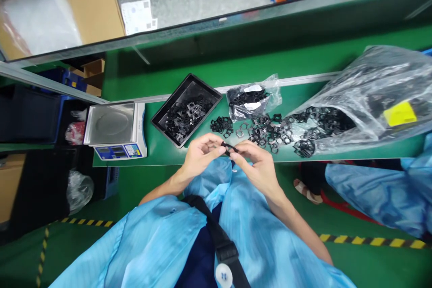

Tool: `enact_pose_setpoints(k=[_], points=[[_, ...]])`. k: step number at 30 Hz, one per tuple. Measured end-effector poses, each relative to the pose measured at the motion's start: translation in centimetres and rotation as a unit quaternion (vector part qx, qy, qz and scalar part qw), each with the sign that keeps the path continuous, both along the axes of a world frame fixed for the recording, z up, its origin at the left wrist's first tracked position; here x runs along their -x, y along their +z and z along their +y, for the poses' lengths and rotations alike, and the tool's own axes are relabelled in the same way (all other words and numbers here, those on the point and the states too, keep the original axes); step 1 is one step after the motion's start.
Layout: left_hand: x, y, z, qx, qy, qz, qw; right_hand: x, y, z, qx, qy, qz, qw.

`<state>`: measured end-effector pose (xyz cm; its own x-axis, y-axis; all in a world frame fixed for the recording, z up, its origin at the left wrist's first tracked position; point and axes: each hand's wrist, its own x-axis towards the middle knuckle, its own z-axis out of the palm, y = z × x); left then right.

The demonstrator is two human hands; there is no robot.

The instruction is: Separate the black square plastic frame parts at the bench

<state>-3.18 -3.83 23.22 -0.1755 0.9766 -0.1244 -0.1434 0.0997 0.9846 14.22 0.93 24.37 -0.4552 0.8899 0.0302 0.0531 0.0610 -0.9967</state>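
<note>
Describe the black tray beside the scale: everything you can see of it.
The black tray is a shallow rectangular tray with raised sides and a dark, plastic-looking finish. It sits askew on the green bench, between the digital scale and a clear bag. A loose heap of small black parts lies inside it, filling its lower half, and its upper corner stands bare.

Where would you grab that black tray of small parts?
Grip the black tray by its raised rim on the long side toward the green bench's front edge, coming from there: the rim stands above the flat base, clear of the small parts inside.
</note>
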Motion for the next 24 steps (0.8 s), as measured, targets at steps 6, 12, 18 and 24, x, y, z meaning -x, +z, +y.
enact_pose_setpoints(k=[6,12,18,24], points=[[0.12,0.01,0.12,0.007,-0.006,0.005,1.0,-0.12,0.4,-0.22,-0.083,-0.033,-0.023,0.996],[0.31,0.2,0.14,0.031,-0.015,-0.044,0.998,-0.15,0.27,-0.2,-0.05,-0.017,0.02,0.998],[0.3,0.48,0.07,0.054,-0.009,-0.042,0.998,-0.45,0.2,0.12,-0.011,0.027,0.025,0.999],[0.52,0.41,0.13,0.094,-0.01,-0.086,0.992,-0.49,0.86,0.1,-0.037,0.019,0.002,0.999]])
